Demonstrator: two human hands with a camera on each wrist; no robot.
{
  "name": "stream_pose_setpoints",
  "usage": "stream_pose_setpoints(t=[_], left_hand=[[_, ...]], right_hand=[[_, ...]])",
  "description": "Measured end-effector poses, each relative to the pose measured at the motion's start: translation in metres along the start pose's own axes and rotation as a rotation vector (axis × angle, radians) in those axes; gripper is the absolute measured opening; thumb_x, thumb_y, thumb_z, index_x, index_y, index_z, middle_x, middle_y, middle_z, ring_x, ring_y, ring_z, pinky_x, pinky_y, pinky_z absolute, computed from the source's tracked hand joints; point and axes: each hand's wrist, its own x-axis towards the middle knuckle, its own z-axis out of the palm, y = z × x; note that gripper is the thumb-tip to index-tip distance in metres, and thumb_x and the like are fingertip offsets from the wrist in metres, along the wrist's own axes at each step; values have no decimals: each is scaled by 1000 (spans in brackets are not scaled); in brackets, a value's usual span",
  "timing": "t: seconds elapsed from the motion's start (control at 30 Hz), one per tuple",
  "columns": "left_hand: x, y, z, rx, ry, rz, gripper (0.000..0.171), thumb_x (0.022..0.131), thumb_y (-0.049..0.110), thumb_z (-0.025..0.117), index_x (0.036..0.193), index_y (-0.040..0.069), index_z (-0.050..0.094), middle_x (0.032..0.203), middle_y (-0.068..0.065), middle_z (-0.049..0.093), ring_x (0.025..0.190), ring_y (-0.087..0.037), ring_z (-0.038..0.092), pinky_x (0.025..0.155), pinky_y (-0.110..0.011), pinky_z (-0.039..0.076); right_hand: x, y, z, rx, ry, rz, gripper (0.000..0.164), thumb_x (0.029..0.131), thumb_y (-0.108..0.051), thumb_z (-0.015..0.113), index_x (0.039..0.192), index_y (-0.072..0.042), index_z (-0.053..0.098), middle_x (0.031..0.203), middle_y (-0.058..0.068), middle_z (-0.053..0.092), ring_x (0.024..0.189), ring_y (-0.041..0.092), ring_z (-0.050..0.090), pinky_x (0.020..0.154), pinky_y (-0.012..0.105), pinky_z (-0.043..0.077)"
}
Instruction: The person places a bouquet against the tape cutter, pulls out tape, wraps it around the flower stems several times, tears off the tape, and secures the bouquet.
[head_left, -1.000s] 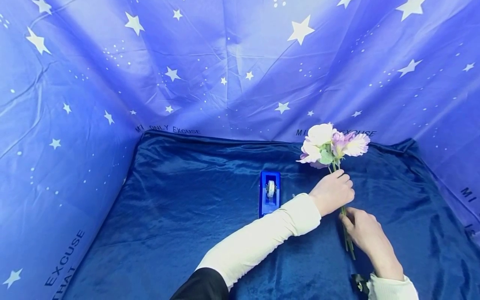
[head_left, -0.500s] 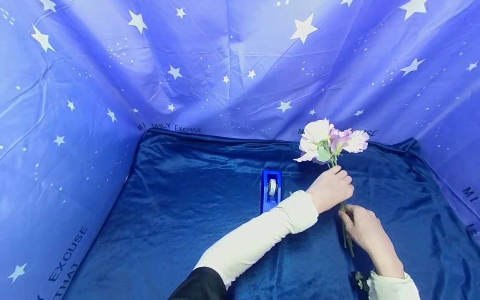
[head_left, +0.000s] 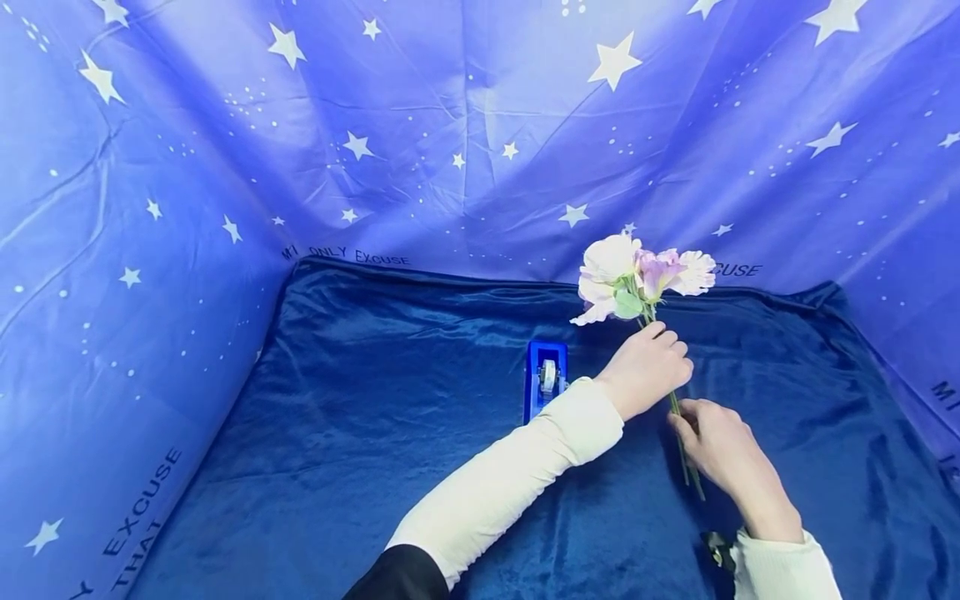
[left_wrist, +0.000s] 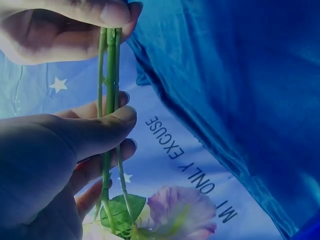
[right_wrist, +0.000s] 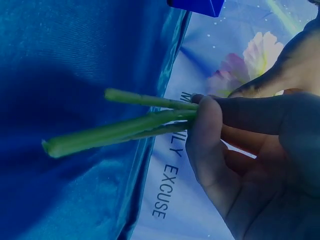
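1. Flowers (head_left: 658, 277), pale white and lilac, are standing just beyond the left hand (head_left: 647, 373), leaning slightly toward its left; a green leaf (head_left: 627, 304) is showing under the blooms.
2. Their stems (left_wrist: 111, 75) are passing down through the left hand, whose thumb and fingers are gripping them below the blooms.
3. Nearer the person, just below the left hand, the right hand (head_left: 726, 446) is pinching the same stems between thumb and finger; the loose ends are sticking out past its grip, spreading a little apart.
4. Judging by this double hold, the step in hand is bringing the stems together and evening them up as one bunch.
5. The next move probably calls for one hand keeping the stems firmly bundled while the other is loosening; letting both go slack would likely fan the stems apart.
6. To the left of the left hand, a blue tape dispenser (head_left: 546, 402) is sitting on the worktop (head_left: 375, 417), its near end being hidden by the white sleeve (head_left: 487, 492).
7. Beyond both hands, a starry blue curtain (head_left: 450, 108) is hanging behind the dark blue cloth covering the worktop.
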Motion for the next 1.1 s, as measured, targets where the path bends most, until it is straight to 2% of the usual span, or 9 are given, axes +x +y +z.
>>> stream_pose_setpoints(t=[0.27, 0.47, 0.7, 0.87, 1.1], left_hand=[[-13, -10, -1, -14, 18, -17, 27, 103, 26, 46, 110, 37, 69, 112, 17, 66, 107, -7, 56, 98, -27, 36], [-22, -17, -1, -32, 45, -49, 27, 103, 22, 48, 109, 35, 71, 109, 16, 67, 108, -9, 57, 108, -31, 33], [-28, -23, -2, -46, 51, -68, 26, 102, 21, 49, 104, 35, 71, 105, 16, 67, 107, -9, 58, 109, -33, 32], [-35, -27, -2, -41, 41, -78, 27, 101, 20, 49, 104, 34, 72, 106, 15, 68, 110, -11, 59, 113, -36, 31], [-44, -34, -4, -16, 36, -95, 26, 101, 22, 50, 106, 35, 72, 109, 14, 69, 110, -11, 60, 109, -35, 34]], right_hand=[[5, -3, 5, -11, 73, -92, 16, 96, -13, 61, 82, -6, 63, 72, 4, 55, 63, 19, 53, 59, 42, 42], [7, -7, 7, -9, 137, -146, 11, 94, -12, 64, 88, -4, 68, 78, 6, 60, 68, 22, 57, 62, 43, 44], [10, -9, 8, -10, 179, -185, 8, 94, -11, 66, 91, -4, 69, 76, 3, 58, 64, 17, 52, 62, 42, 44], [12, -11, 9, -7, 186, -198, 10, 94, -11, 66, 96, -3, 71, 79, 3, 60, 66, 17, 53, 63, 42, 45], [15, -14, 12, -4, 238, -256, 6, 93, -11, 67, 91, -8, 72, 73, -3, 52, 63, 12, 46, 59, 35, 40]])
